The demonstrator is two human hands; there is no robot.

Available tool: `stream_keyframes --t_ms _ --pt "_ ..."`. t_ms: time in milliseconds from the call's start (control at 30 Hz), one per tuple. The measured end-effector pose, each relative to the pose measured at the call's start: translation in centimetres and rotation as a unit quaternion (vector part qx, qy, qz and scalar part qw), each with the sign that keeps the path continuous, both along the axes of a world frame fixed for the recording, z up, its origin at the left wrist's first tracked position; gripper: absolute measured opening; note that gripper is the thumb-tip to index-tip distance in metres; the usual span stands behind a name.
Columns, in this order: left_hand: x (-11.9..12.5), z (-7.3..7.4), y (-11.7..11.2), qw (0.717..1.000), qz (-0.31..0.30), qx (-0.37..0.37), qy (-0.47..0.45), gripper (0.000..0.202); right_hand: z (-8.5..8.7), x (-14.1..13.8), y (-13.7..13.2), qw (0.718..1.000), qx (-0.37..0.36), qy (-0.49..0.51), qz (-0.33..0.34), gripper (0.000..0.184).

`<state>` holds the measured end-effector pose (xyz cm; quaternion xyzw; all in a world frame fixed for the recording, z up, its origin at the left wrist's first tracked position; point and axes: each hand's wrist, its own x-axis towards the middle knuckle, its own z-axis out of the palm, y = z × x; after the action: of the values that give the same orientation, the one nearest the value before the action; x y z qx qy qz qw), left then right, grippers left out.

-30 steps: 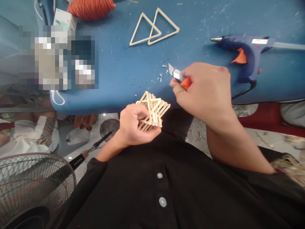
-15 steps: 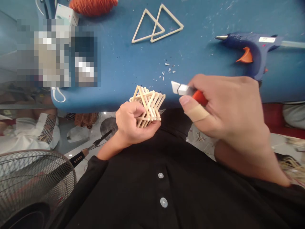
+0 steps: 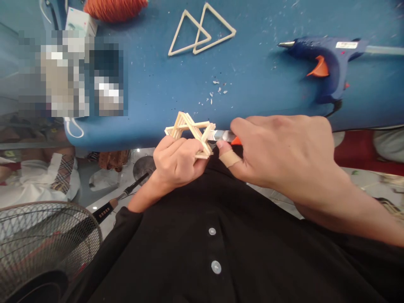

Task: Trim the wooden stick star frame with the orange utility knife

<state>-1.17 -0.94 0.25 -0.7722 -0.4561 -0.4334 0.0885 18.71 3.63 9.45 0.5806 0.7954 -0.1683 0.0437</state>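
Note:
My left hand [image 3: 179, 162] is closed around a star-shaped stack of pale wooden sticks [image 3: 189, 124], held just off the table's near edge. Its fingers cover the stack's lower part. In my right hand [image 3: 277, 153] is a utility knife [image 3: 224, 136] with an orange handle, mostly hidden by the fingers. The blade reaches the right side of the star, where it seems to touch the sticks. A tan bandage wraps the right thumb. Farther back, two overlapping stick triangles [image 3: 202, 40] lie on the blue table [image 3: 151, 92].
A blue glue gun [image 3: 336, 63] with an orange trigger lies at the right. Small white scraps [image 3: 216, 89] are scattered mid-table. Orange yarn [image 3: 115, 9] and a white box [image 3: 80, 23] stand at back left. A fan [image 3: 47, 248] is at lower left.
My right hand has moved left, bringing the knife blade to the star. My left hand has turned the stick star, its fingers now folded over the front. The view has shifted slightly.

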Motion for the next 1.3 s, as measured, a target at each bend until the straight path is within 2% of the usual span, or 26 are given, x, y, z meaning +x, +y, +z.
stream_keyframes --t_ms 67,133,267,433,700,800,967,1067,1167,1300 --pt "0.1 0.0 0.2 0.999 -0.006 0.030 0.009 0.038 0.0 0.0 -0.1 1.000 -0.002 0.007 -0.003 0.040" --pt "0.0 0.1 0.2 1.000 -0.012 0.021 0.008 0.042 0.3 -0.1 -0.1 1.000 -0.004 -0.013 0.003 0.039" --pt "-0.5 0.5 -0.2 0.998 -0.026 -0.048 -0.006 0.044 0.7 -0.2 0.0 0.997 0.001 -0.069 0.031 0.039" --pt "-1.2 1.4 -0.6 0.989 -0.061 -0.128 -0.031 0.038 0.6 0.1 0.2 0.999 0.018 -0.018 0.033 0.035" --pt "-1.9 2.3 -0.2 0.988 -0.065 -0.138 0.023 0.043 0.7 0.3 0.6 1.000 0.003 0.015 0.019 0.047" --pt "-1.9 2.7 0.0 0.988 -0.078 -0.136 0.011 0.044 0.8 0.3 0.6 1.000 0.004 0.014 0.025 0.048" --pt "-1.9 2.7 -0.1 0.987 -0.059 -0.148 0.003 0.040 1.1 -0.1 0.8 1.000 -0.029 -0.004 0.005 0.047" --pt "-2.0 2.7 -0.3 0.984 -0.071 -0.163 -0.004 0.041 1.4 -0.3 1.0 0.998 -0.052 -0.033 -0.007 0.044" --pt "-2.1 2.9 -0.4 0.984 -0.084 -0.159 -0.004 0.042 1.9 -0.5 1.1 0.991 -0.077 -0.108 0.034 0.040" --pt "-2.1 3.3 -0.5 0.983 -0.082 -0.164 0.009 0.041 2.3 -0.5 1.2 0.976 -0.088 -0.170 0.102 0.054"
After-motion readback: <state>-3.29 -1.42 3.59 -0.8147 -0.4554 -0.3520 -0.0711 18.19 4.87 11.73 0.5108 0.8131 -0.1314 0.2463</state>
